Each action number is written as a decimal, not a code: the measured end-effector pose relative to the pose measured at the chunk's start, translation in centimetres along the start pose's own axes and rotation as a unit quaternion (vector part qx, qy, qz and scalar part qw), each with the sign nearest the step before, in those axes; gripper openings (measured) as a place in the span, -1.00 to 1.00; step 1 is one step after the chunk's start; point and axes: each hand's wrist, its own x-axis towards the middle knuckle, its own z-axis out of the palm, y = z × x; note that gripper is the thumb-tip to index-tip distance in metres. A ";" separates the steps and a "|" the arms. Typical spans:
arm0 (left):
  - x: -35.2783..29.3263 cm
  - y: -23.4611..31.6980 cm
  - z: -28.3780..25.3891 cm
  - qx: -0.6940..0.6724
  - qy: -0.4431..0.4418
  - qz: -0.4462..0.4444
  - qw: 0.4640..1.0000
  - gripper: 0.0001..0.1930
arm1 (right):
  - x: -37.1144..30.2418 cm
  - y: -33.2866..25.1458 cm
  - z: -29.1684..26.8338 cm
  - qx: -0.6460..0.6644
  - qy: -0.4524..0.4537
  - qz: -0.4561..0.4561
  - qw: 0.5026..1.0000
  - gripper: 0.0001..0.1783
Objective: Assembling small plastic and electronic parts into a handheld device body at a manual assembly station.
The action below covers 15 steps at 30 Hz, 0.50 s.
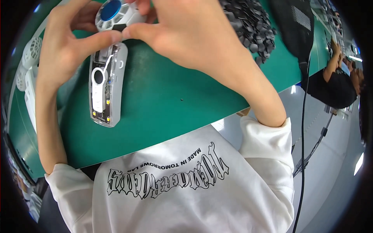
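Note:
A white handheld fan lies on the green table [163,105], its round head [134,14] at the far end, with a white grille and a blue centre disc [110,9]. Its handle [117,89] points toward me; a clear cover shows a dark circuit board, yellow parts and a white ring-shaped piece [98,97]. My left hand [64,46] grips the head from the left, fingers curled behind it. From the right, my right hand [182,33] closes on it too. Both thumb tips meet at the neck between head and handle. Some of my right fingers are hidden.
A heap of small flat black pieces [254,29] lies at the far right. Beside it is a black item with a mesh panel [293,23] and a cable [304,116] hanging off the table. More white fans [30,83] stand at the left edge. Another person [334,87] sits at right.

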 end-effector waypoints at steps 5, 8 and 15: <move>0.8 1.5 -0.2 0.028 -0.009 -0.049 0.998 -0.42 | 0.3 1.4 -1.1 0.013 -0.027 0.002 1.000 -0.68; -0.8 2.5 -1.4 0.060 0.010 -0.059 0.996 -0.42 | 0.4 -1.1 -5.2 -0.042 -0.040 0.012 0.998 -0.75; -1.1 3.2 0.6 0.109 0.003 0.058 0.992 -0.34 | -11.2 -1.7 -14.1 -0.290 0.074 0.252 0.920 -0.80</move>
